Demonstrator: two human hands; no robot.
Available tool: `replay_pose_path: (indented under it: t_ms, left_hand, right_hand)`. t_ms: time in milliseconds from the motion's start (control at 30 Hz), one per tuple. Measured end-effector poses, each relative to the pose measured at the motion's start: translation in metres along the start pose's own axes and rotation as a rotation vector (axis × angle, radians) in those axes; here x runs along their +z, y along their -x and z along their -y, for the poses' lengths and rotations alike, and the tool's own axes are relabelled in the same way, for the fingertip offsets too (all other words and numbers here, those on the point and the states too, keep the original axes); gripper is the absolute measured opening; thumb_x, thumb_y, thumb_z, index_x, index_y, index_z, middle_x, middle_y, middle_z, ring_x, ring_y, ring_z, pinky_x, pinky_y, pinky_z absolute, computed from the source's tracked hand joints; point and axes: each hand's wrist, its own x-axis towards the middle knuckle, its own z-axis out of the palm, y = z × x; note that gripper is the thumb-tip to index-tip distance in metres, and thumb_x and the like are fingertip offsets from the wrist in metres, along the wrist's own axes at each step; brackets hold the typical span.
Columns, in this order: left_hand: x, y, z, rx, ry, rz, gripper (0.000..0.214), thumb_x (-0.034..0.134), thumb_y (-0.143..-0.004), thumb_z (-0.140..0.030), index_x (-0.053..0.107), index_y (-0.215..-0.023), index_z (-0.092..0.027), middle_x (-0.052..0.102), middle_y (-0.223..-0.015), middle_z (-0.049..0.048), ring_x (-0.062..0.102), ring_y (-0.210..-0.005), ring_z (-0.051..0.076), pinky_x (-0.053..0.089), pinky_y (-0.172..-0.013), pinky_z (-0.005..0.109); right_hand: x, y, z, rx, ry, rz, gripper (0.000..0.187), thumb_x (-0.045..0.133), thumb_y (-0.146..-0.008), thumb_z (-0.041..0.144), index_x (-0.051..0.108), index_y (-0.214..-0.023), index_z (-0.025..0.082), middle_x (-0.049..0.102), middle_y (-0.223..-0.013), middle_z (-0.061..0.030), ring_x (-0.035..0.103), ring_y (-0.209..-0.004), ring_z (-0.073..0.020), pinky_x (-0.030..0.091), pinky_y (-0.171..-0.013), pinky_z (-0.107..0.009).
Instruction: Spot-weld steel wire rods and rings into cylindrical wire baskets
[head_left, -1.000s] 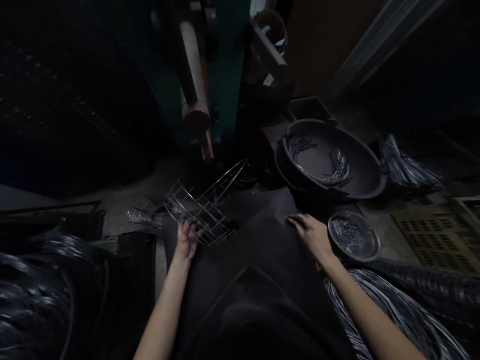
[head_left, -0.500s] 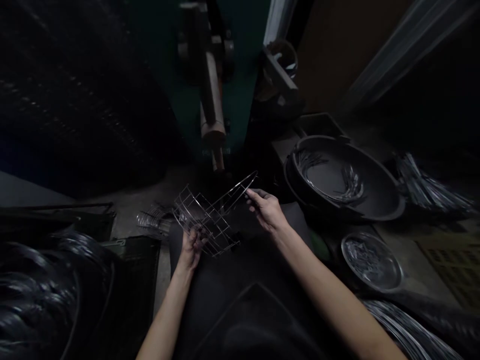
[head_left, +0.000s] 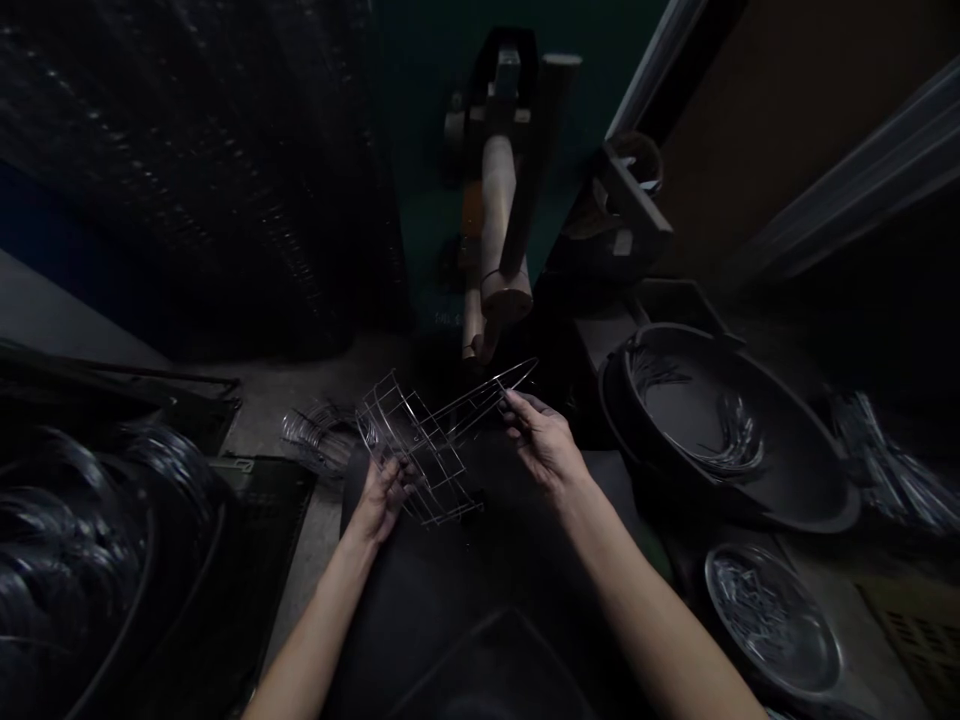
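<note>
The wire cage [head_left: 424, 450] is held up mid-air, probably light and springy, best gripped at its stiffer crossings. The left hand [head_left: 382, 500] closes around its near edge; the right hand [head_left: 544, 445] pinches narrowly at its far, pointed end.
</note>
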Motion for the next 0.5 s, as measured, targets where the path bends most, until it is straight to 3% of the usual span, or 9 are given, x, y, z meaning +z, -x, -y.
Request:
replay_pose_path:
  t_ms: [233, 500]
  left_hand:
    - [0.006, 0.005, -0.007, -0.029, 0.01, -0.053, 0.063, 0.09, -0.048, -0.04, 0.056, -0.098, -0.023, 0.061, -0.082, -0.0033, 0.059, -0.072, 0.013, 0.055, -0.074, 0.036]
    - [0.006, 0.003, -0.011, -0.044, 0.017, -0.058, 0.057, 0.088, -0.051, -0.043, 0.056, -0.094, -0.022, 0.06, -0.08, -0.0038, 0.058, -0.07, 0.012, 0.055, -0.075, 0.036]
  right_hand:
    - [0.008, 0.0, 0.0, -0.015, -0.006, -0.033, 0.026, 0.086, -0.052, 0.019, 0.066, -0.066, 0.012, 0.061, -0.061, 0.0004, 0.051, -0.05, -0.0034, 0.033, -0.036, -0.009]
    - [0.021, 0.001, 0.007, -0.031, 0.03, -0.041, 0.026, 0.085, -0.055, 0.018, 0.061, -0.064, 0.013, 0.059, -0.059, 0.0012, 0.051, -0.049, -0.0041, 0.034, -0.036, -0.01]
